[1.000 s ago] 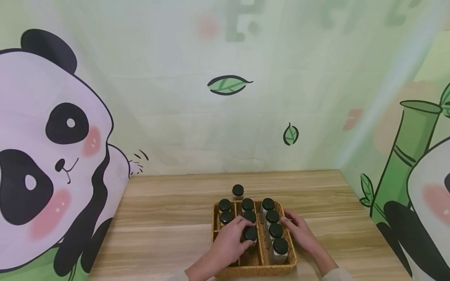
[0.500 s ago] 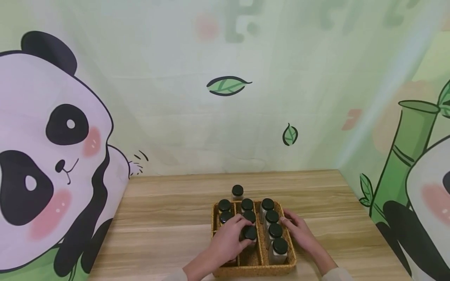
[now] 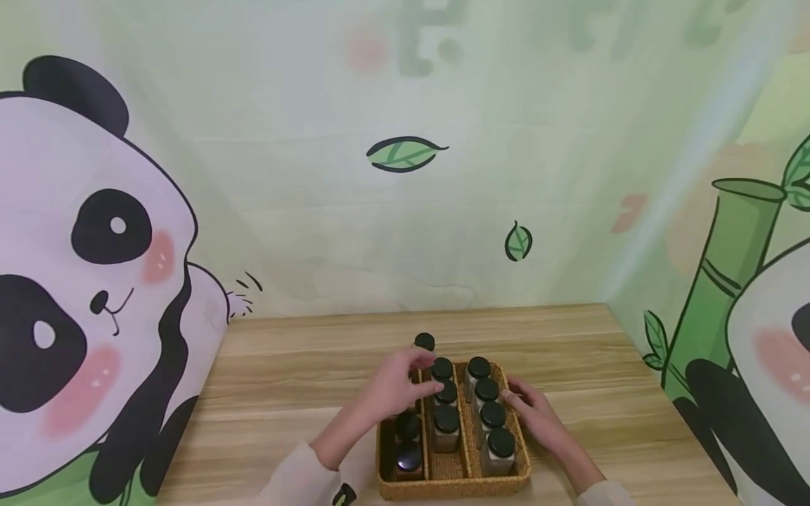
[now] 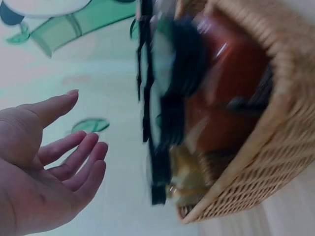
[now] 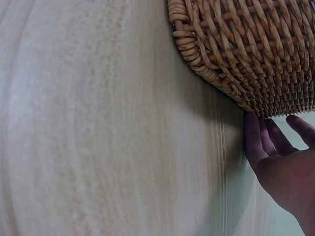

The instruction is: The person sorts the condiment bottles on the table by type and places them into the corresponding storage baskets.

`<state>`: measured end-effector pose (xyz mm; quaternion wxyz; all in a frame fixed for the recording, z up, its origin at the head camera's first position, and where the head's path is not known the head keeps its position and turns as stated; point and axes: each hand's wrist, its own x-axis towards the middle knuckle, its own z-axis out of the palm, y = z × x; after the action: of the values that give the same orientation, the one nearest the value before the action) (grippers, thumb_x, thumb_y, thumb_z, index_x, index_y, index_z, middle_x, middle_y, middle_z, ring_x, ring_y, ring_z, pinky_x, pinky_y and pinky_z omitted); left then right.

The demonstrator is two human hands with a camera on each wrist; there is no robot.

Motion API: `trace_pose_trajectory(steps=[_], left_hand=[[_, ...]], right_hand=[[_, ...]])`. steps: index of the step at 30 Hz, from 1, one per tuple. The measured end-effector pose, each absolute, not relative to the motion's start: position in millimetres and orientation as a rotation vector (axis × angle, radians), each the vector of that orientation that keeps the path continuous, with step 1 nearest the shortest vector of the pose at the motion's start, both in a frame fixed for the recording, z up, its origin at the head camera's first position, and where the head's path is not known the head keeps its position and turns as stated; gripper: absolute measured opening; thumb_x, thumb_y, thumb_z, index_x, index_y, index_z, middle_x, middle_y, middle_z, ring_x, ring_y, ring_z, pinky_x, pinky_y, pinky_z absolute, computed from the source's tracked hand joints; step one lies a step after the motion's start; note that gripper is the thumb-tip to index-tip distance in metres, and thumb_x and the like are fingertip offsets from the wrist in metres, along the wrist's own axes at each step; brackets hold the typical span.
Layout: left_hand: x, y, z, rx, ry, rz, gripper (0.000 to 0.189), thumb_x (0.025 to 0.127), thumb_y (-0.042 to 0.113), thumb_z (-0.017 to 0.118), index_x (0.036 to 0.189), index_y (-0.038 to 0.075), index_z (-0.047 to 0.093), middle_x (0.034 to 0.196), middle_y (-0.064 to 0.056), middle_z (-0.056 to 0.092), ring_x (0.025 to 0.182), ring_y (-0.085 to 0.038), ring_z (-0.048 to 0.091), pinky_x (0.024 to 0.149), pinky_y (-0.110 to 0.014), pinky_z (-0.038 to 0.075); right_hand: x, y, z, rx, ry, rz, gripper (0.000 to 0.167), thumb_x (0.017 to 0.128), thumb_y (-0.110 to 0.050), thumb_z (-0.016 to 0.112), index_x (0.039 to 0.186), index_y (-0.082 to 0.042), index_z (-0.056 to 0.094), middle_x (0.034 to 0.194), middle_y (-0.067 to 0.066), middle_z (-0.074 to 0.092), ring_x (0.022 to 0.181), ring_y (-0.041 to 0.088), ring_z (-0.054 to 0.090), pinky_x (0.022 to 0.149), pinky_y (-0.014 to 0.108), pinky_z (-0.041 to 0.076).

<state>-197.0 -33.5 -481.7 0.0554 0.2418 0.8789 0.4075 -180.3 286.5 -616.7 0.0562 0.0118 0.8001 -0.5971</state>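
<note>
A woven basket with compartments holds black-lidded spice jars. My left hand hovers over its back left part, fingers loosely extended and holding nothing; the left wrist view shows that hand empty beside the lids. Just beyond its fingertips, a lone jar stands on the table behind the basket. The front jar of the middle row stands upright in its compartment. Reddish-brown contents fill a jar in the left wrist view. My right hand rests at the basket's right side, fingertips against the outer weave.
In the right compartment several jars stand in a row. Two jars sit at the front of the left compartment. The wooden table ends at a panda-printed backdrop.
My left hand has let go of the front jar in the middle compartment and moved up and back toward the lone jar. My right hand stays at the basket's side.
</note>
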Motion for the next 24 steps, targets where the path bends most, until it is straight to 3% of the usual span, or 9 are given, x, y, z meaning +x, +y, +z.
trace_pose_trajectory(steps=[4, 8, 13, 17, 24], left_hand=[[-217.9, -36.9, -475.7, 0.745, 2.682, 1.345, 0.047, 0.097, 0.026, 0.082, 0.135, 0.004, 0.067, 0.129, -0.016, 0.068, 0.119, -0.035, 0.064, 0.101, -0.051, 0.055], [-237.5, -35.8, -479.3, 0.774, 2.727, 1.339, 0.054, 0.096, 0.028, 0.082, 0.140, 0.003, 0.064, 0.132, -0.015, 0.067, 0.122, -0.032, 0.063, 0.106, -0.050, 0.053], [-256.6, -33.5, -498.2, 0.758, 2.732, 1.323, 0.059, 0.096, 0.031, 0.082, 0.145, 0.005, 0.061, 0.138, -0.011, 0.064, 0.129, -0.030, 0.060, 0.110, -0.048, 0.051], [-266.1, -32.9, -515.4, 0.704, 2.701, 1.348, 0.062, 0.096, 0.028, 0.083, 0.146, 0.003, 0.059, 0.143, -0.015, 0.062, 0.132, -0.033, 0.058, 0.111, -0.051, 0.049], [-278.2, -28.4, -534.7, 0.621, 2.693, 1.336, 0.060, 0.096, 0.021, 0.082, 0.148, 0.000, 0.057, 0.145, -0.019, 0.061, 0.135, -0.037, 0.056, 0.112, -0.054, 0.049]], right_hand=[[-181.2, 286.1, -615.3, 0.046, 2.400, -1.835, 0.056, 0.110, -0.028, 0.059, 0.155, 0.004, 0.047, 0.140, 0.025, 0.061, 0.121, 0.028, 0.062, 0.086, 0.032, 0.061], [-180.0, 285.0, -613.3, 0.042, 2.405, -1.835, 0.056, 0.110, -0.027, 0.059, 0.154, 0.005, 0.047, 0.140, 0.026, 0.061, 0.120, 0.029, 0.063, 0.086, 0.034, 0.061], [-177.4, 285.1, -615.1, 0.050, 2.411, -1.837, 0.056, 0.110, -0.025, 0.060, 0.154, 0.007, 0.046, 0.138, 0.026, 0.063, 0.120, 0.030, 0.063, 0.086, 0.037, 0.061], [-176.8, 285.8, -616.7, 0.068, 2.410, -1.839, 0.057, 0.109, -0.025, 0.060, 0.154, 0.007, 0.047, 0.137, 0.024, 0.064, 0.122, 0.032, 0.062, 0.089, 0.040, 0.060], [-178.6, 286.5, -616.2, 0.062, 2.403, -1.851, 0.057, 0.109, -0.025, 0.061, 0.154, 0.006, 0.047, 0.137, 0.023, 0.064, 0.121, 0.030, 0.063, 0.087, 0.035, 0.059]])
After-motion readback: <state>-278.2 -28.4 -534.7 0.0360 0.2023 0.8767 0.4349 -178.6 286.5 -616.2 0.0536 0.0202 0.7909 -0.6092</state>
